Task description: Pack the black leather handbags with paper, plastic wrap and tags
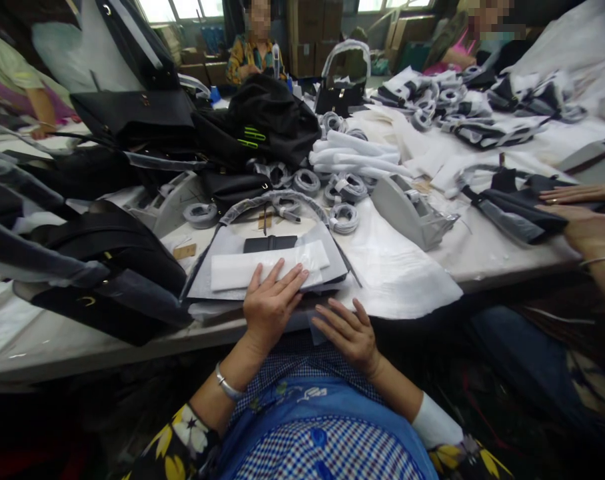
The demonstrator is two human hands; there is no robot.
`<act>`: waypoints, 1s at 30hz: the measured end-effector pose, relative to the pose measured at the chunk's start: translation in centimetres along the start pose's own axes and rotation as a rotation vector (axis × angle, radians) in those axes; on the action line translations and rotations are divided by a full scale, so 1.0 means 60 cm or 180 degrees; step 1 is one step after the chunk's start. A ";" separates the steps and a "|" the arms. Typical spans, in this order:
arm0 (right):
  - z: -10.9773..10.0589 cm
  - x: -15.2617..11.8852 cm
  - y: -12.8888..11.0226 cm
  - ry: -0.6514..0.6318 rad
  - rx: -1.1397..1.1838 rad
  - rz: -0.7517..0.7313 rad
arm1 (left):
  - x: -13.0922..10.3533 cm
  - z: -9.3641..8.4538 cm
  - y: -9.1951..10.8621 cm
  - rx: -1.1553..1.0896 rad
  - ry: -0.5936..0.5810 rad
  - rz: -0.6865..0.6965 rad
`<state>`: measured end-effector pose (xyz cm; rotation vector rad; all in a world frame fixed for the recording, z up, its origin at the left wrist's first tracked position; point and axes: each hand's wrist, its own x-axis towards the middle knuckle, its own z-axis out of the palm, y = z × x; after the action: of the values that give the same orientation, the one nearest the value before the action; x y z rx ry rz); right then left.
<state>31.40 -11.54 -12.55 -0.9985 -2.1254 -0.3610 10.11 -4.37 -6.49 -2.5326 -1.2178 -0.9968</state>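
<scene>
A black handbag lies flat in front of me, its wrapped handle arching away at the far side. White sheeting covers most of the bag, and a folded white foam strip rests across it. My left hand lies flat on this strip with its fingers stretched out. Past the strip, a small dark flap shows. My right hand hovers by the table's front edge, fingers spread, near a piece of clear film. Nothing shows in its grasp.
On the left stands a larger black bag. Coiled straps, rolled white foam and a grey bag form lie beyond. White sheets spread to the right. A co-worker's hands rest on another black bag.
</scene>
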 end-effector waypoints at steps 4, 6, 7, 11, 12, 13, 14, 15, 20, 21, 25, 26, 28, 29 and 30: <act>-0.010 0.035 -0.011 0.0054 0.0360 -0.0044 | -0.001 0.002 0.000 0.0049 0.0079 0.0052; -0.016 0.041 -0.022 0.0043 0.0638 -0.0042 | -0.001 0.006 0.000 0.0066 0.0157 0.0061; -0.020 0.041 -0.028 0.0040 0.0779 -0.0042 | -0.001 0.008 0.000 0.0076 0.0180 0.0062; -0.040 0.039 -0.055 -0.0058 0.1064 0.0051 | 0.001 0.014 -0.002 0.0132 0.0198 0.0087; -0.048 0.041 -0.060 -0.0077 0.1076 0.0077 | 0.001 0.015 -0.002 0.0141 0.0210 0.0093; -0.056 0.045 -0.063 -0.0100 0.1086 0.0090 | 0.002 0.016 -0.003 0.0145 0.0220 0.0100; -0.065 0.052 -0.065 -0.0112 0.1094 0.0092 | 0.002 0.017 -0.003 0.0144 0.0223 0.0103; -0.073 0.061 -0.066 -0.0113 0.1094 0.0086 | 0.002 0.017 -0.003 0.0142 0.0230 0.0106; -0.108 0.130 -0.050 -0.0008 0.1062 0.0055 | 0.003 0.017 -0.002 0.0175 0.0378 0.0201; -0.111 0.143 -0.044 -0.0017 0.1080 0.0067 | 0.003 0.017 -0.002 0.0186 0.0425 0.0241; -0.099 0.187 -0.009 -0.0331 0.1284 0.0356 | -0.001 0.031 -0.014 0.0217 0.0764 0.0396; -0.092 0.198 0.004 -0.0474 0.1327 0.0452 | -0.003 0.037 -0.020 0.0243 0.0733 0.0501; -0.077 0.222 0.031 -0.0729 0.1386 0.0667 | -0.006 0.044 -0.028 0.0239 0.0701 0.0591; -0.070 0.234 0.045 -0.0835 0.1436 0.0775 | -0.008 0.046 -0.030 0.0219 0.0659 0.0597; -0.063 0.245 0.057 -0.0922 0.1507 0.0895 | -0.010 0.046 -0.030 0.0189 0.0640 0.0556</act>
<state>29.77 -3.30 0.55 -1.0865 -2.1320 0.4315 9.88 -2.45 -9.23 -2.3770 -0.9398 -1.1227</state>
